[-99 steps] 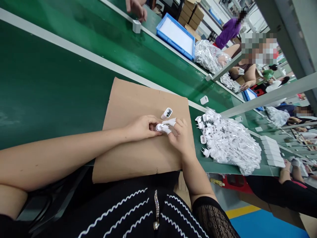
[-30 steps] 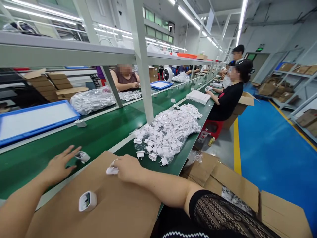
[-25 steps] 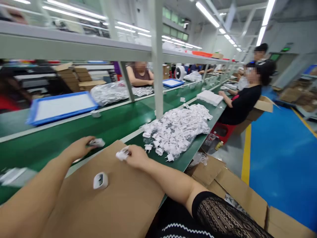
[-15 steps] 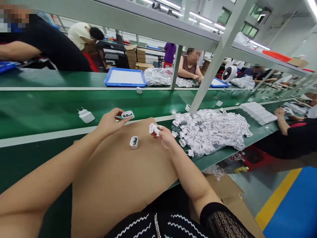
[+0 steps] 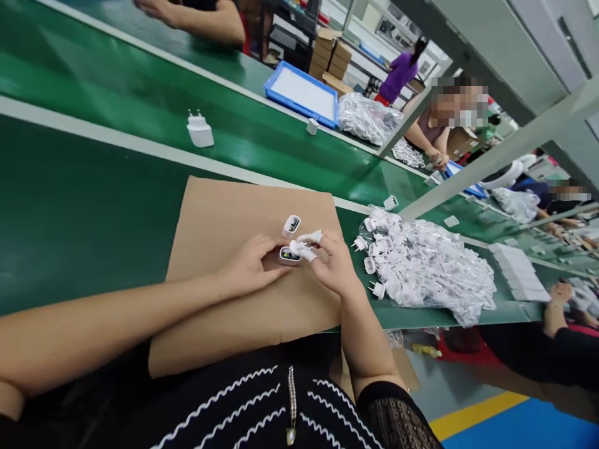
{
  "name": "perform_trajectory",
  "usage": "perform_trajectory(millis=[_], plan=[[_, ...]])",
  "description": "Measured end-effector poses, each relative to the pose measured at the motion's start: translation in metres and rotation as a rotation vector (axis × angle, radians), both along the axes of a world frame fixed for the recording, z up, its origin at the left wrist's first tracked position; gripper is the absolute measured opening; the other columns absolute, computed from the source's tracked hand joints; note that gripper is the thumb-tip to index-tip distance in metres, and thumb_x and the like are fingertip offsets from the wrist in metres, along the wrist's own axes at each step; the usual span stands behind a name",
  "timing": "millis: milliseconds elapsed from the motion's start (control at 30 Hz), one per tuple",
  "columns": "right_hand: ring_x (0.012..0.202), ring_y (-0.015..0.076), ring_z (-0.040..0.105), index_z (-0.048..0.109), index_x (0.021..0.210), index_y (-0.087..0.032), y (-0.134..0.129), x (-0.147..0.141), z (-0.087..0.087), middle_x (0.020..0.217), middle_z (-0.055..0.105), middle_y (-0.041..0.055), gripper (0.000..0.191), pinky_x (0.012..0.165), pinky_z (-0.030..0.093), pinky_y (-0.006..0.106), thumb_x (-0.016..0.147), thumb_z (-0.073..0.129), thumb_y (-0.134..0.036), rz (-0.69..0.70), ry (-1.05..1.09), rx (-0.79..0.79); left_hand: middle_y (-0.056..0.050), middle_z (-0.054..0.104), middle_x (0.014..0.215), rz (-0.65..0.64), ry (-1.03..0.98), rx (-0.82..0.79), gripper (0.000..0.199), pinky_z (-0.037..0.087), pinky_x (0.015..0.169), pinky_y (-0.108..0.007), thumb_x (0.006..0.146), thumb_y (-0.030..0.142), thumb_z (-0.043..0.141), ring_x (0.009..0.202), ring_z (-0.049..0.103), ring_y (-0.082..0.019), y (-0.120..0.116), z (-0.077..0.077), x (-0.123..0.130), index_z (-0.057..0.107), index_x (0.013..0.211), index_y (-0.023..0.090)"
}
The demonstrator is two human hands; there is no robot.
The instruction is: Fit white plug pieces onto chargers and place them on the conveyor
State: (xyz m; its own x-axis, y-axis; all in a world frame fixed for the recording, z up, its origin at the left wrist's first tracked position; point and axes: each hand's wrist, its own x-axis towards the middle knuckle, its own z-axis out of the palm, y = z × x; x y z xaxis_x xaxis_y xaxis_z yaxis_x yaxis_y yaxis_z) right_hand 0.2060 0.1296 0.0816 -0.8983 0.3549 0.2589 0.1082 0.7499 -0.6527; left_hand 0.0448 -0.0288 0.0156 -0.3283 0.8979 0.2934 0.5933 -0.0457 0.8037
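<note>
On the cardboard sheet [image 5: 224, 218], my left hand [image 5: 255, 265] grips an open white charger housing [image 5: 290, 257] between thumb and fingers. Green and dark parts show inside its oval opening. My right hand [image 5: 334, 262] wears white finger covers on thumb and forefinger. Their tips pinch together right above that housing's opening, around a small white part [image 5: 294, 246] that is mostly hidden. Just behind the held one, a second open charger housing [image 5: 292, 226] stands on the cardboard with its opening up.
Right of the cardboard lies a clear bag of white charger parts [image 5: 430, 268], with loose pieces at its edge. A white plug charger [image 5: 200, 130] rests on the green conveyor belt [image 5: 140, 106]. A slanted metal post [image 5: 444, 178] rises behind the bag. Co-workers sit across and to the right.
Both hands have come together over the cardboard. My left hand has brought its housing down onto the sheet beside the other one, and my right fingertips now meet it. The view has tilted.
</note>
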Motion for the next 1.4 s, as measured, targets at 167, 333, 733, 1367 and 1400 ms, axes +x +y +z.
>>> perform_trajectory(millis=[167,333,733,1367,1400], plan=[[0.105,0.0256,0.061,0.069,0.115,-0.019,-0.005,-0.003,-0.002,0.108,0.066,0.0103,0.032,0.095,0.050,0.039,0.089,0.054,-0.009,0.075,-0.092,0.230,-0.005,0.078,0.123,-0.027,-0.026,0.080,0.034,0.049,0.109,-0.044,0.097,0.049,0.069,0.115,0.069,-0.027,0.002,-0.009,-0.004,0.076,0.122,0.028],[0.103,0.0269,0.056,0.067,0.110,-0.017,-0.014,-0.007,-0.004,0.106,0.062,0.0116,0.031,0.091,0.048,0.039,0.086,0.051,-0.005,0.106,-0.140,0.305,-0.005,0.077,0.125,-0.039,-0.066,0.092,0.033,0.048,0.111,-0.044,0.096,0.047,0.070,0.118,0.069,-0.028,0.002,-0.008,-0.005,0.076,0.123,0.027],[0.093,0.0246,0.051,0.067,0.090,-0.021,-0.022,-0.015,-0.004,0.094,0.057,0.0073,0.029,0.081,0.044,0.036,0.083,0.048,0.000,0.070,-0.203,0.376,-0.006,0.080,0.115,-0.022,-0.154,0.061,0.031,0.050,0.107,-0.046,0.090,0.049,0.076,0.111,0.070,-0.029,0.004,-0.006,-0.006,0.081,0.108,0.025],[0.088,0.0197,0.060,0.071,0.121,-0.023,-0.018,-0.019,-0.007,0.098,0.065,0.0029,0.050,0.079,0.047,0.031,0.076,0.062,-0.003,-0.051,-0.189,0.130,-0.008,0.078,0.112,0.009,-0.170,-0.007,0.044,0.056,0.092,-0.042,0.087,0.055,0.075,0.102,0.070,-0.029,0.007,-0.005,-0.001,0.078,0.118,0.024],[0.088,0.0192,0.060,0.068,0.129,-0.023,-0.016,-0.019,-0.009,0.098,0.066,0.0024,0.056,0.081,0.049,0.031,0.077,0.064,-0.005,-0.046,-0.165,0.075,-0.009,0.078,0.113,-0.001,-0.172,-0.004,0.045,0.056,0.090,-0.041,0.088,0.055,0.074,0.102,0.070,-0.029,0.006,-0.005,-0.001,0.077,0.121,0.024]])
